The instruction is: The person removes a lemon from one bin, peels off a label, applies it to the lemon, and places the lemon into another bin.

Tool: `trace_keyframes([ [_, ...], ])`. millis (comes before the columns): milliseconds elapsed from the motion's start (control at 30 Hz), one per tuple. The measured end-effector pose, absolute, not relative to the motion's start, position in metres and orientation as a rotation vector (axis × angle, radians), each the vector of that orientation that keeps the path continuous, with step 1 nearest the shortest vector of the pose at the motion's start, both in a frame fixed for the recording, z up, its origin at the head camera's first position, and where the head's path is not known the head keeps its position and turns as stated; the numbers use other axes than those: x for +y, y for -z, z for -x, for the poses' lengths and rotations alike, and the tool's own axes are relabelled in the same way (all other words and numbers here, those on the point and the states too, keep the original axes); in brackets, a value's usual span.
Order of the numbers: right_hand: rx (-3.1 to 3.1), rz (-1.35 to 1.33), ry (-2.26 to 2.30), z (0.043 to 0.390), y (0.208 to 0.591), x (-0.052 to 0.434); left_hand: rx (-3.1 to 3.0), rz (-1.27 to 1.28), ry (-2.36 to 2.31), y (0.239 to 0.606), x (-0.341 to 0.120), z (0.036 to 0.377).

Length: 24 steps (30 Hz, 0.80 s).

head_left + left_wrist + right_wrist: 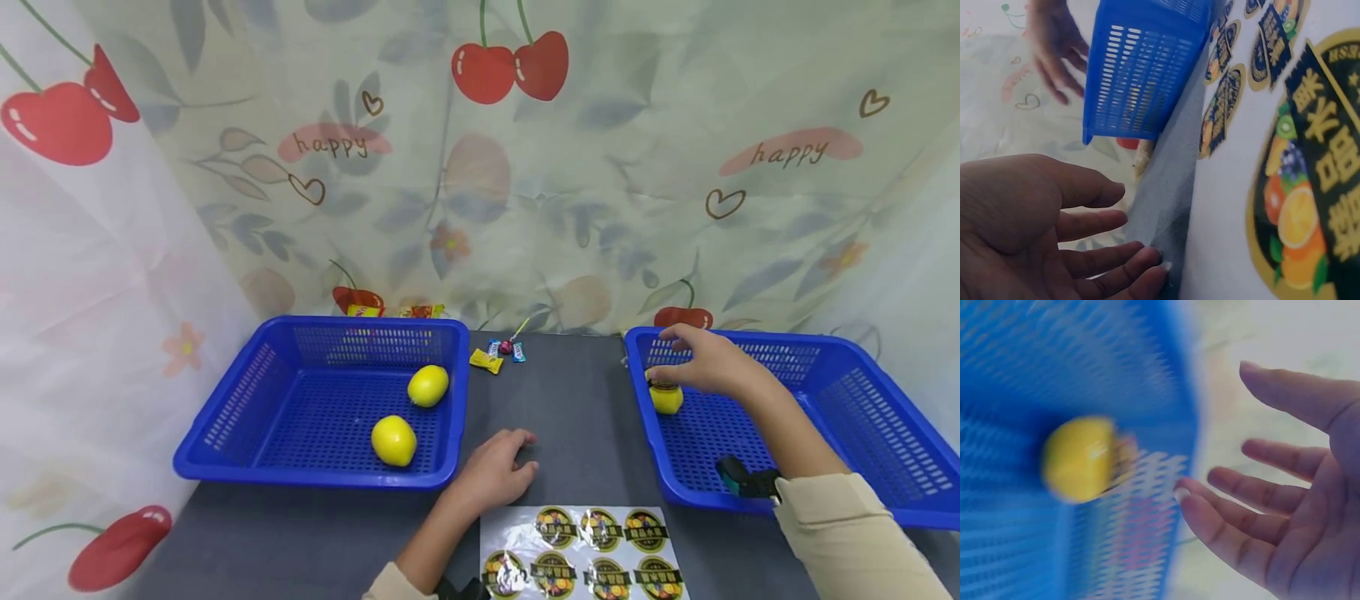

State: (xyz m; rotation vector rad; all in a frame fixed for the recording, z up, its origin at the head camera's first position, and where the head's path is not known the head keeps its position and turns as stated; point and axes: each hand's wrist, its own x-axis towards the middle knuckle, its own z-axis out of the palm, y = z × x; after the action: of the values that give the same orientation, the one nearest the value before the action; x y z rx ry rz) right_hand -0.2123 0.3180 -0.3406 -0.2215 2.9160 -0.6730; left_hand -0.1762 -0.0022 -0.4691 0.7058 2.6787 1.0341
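Observation:
My right hand (708, 362) is over the left end of the right blue basket (658, 454), fingers spread and holding nothing. Below it, inside that basket, lies a yellow lemon (666, 402) with a dark sticker near its top. The right wrist view shows the lemon (1075, 461) blurred and apart from the fingertips. Between the baskets, my left hand (491, 471) hovers low by the table with loosely bent fingers and nothing in them. Just in front of it lies a white sheet (504, 529) of round fruit stickers, seen large in the left wrist view.
The left blue basket (322, 478) holds two lemons, one lemon (428, 386) behind the other lemon (393, 441). Small wrapped candies (486, 361) and a lollipop (507, 346) lie at the back of the grey table (577, 417). A patterned curtain (525, 233) hangs behind.

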Motion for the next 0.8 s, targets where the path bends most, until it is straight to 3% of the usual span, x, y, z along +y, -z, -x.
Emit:
trace_keyframes([
  [200, 2.971, 0.474, 0.763, 0.151, 0.336, 0.271, 2.545, -0.855, -1.004, 0.457, -0.007, 0.171],
  [367, 2.891, 0.709, 0.748, 0.106, 0.374, 0.246, 2.265, -0.998, -1.133, 0.43, -0.018, 0.162],
  [500, 2.755, 0.716, 0.781, 0.087, 0.411, 0.242, 2.126, -1.042, -1.28, 0.408, -0.037, 0.158],
  [667, 2.68, 0.567, 0.769, 0.082, 0.44, 0.252, 2.456, -0.961, -1.264, 0.388, -0.071, 0.162],
  [800, 2.683, 0.47, 0.747, 0.08, 0.454, 0.263, 2.916, -0.633, -0.951, 0.387, -0.103, 0.173],
])
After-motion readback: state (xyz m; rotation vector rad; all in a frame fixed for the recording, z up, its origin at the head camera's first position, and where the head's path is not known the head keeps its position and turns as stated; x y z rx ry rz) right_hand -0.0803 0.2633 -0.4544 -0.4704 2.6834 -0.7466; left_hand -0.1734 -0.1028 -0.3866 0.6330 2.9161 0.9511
